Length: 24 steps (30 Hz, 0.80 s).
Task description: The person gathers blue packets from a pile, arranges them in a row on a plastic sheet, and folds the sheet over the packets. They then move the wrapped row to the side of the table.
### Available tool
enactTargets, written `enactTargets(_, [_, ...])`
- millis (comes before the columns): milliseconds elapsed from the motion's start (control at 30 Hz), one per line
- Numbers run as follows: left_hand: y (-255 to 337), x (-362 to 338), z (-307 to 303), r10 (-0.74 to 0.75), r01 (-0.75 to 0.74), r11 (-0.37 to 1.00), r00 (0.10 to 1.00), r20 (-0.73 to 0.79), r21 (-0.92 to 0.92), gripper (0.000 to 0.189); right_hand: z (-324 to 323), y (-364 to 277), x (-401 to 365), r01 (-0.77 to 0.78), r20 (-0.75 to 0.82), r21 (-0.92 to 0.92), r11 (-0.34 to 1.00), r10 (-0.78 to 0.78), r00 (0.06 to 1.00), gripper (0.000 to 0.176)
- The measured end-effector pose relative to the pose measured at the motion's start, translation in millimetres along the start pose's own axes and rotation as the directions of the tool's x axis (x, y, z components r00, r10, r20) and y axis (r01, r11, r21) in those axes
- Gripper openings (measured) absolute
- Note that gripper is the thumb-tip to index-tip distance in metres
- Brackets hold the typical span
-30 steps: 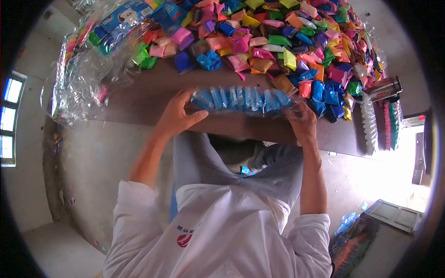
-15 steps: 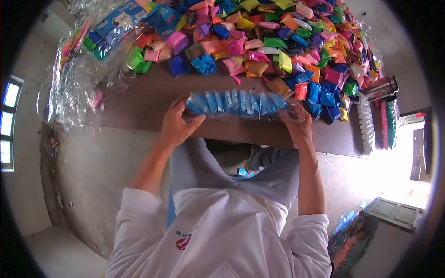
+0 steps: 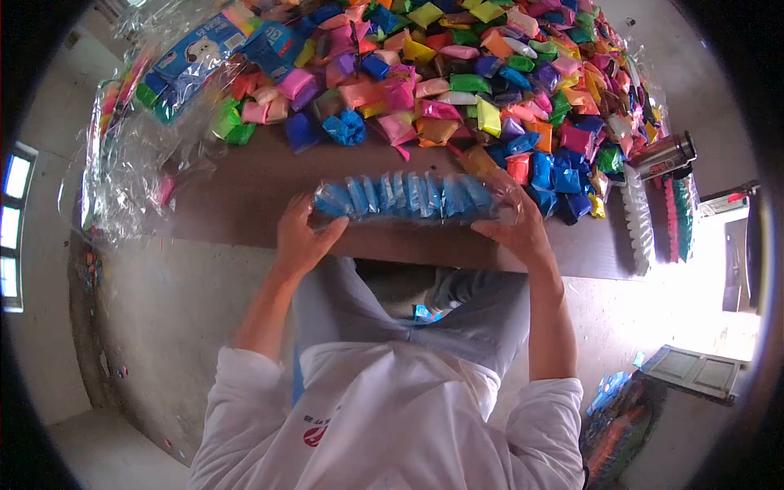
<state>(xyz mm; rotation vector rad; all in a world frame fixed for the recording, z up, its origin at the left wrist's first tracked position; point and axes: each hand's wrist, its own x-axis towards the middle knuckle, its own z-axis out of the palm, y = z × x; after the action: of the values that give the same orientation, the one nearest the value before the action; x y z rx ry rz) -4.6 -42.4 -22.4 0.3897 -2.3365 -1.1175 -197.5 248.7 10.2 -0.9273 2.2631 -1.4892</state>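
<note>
A row of light-blue packets [image 3: 400,196] in a clear plastic wrap lies lengthwise in front of me near the table's edge. My left hand [image 3: 309,235] is closed on the row's left end, with its thumb along the near side. At the opposite end my right hand [image 3: 527,233] grips the wrap, its thumb pointing inward and its fingers partly hidden behind the plastic. Just beyond the row, a brown-gold packet [image 3: 486,166] lies at the edge of a large heap of colourful small packets [image 3: 441,86].
Clear plastic bags [image 3: 122,180] are bunched at the left, beside a blue printed package [image 3: 200,57]. A metal flask [image 3: 663,155] lies at the right, near a white ridged strip [image 3: 637,220]. The dark table [image 3: 245,184] ends close to my lap.
The row of blue packets and both hands sit slightly lower in view, with the row shifted left. My right thumb has moved inward along the wrap's near side.
</note>
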Motion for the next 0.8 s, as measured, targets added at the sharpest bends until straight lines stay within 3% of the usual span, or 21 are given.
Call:
enactTargets(67, [-1.5, -0.4, -0.5, -0.003, 0.004, 1.0, 1.0, 0.013, -0.03, 0.036, -0.8, 12.0, 4.7, -0.02, 0.047, 0.179, 0.984, 0.011, 0.999, 0.085])
enactTargets(200, [-6.7, -0.2, 0.5, 0.011, -0.011, 1.0, 1.0, 0.014, 0.001, 0.034, -0.9, 30.2, 16.7, 0.08, 0.074, 0.181, 0.98, -0.094, 0.993, 0.087])
enactTargets(267, [-3.0, -0.4, -1.6, -0.007, 0.007, 1.0, 1.0, 0.022, 0.0, 0.034, -2.4, 21.5, 17.8, 0.101, 0.114, 0.007, 0.995, -0.101, 0.988, 0.086])
enactTargets(400, [-2.6, -1.0, 2.1, -0.056, 0.056, 0.997, 0.998, -0.005, -0.045, 0.036, 3.9, 37.9, 16.1, 0.117, 0.053, -0.005, 0.993, -0.117, 0.992, 0.073])
enactTargets(500, [-1.0, 0.0, 1.2, -0.065, 0.065, 0.993, 0.998, 0.005, -0.103, 0.038, 7.0, 34.2, 14.0, 0.039, 0.06, -0.126, 0.991, -0.032, 0.998, 0.058])
enactTargets(567, [-4.4, -0.2, 1.1, -0.058, 0.058, 0.996, 0.998, 0.013, -0.074, 0.038, 7.4, 32.0, 12.3, -0.015, 0.031, -0.08, 0.997, 0.018, 0.999, 0.047])
enactTargets(700, [3.3, 0.4, -2.3, -0.037, 0.036, 0.999, 0.999, 0.026, 0.029, 0.037, 6.3, 30.0, 12.7, -0.059, 0.036, -0.042, 0.997, 0.06, 0.998, 0.048])
enactTargets(800, [-0.6, -1.0, -5.1, -0.096, 0.1, 0.993, 0.993, 0.073, -0.063, 0.036, 3.4, 26.5, 15.4, -0.076, 0.114, 0.109, 0.991, 0.064, 0.991, 0.055])
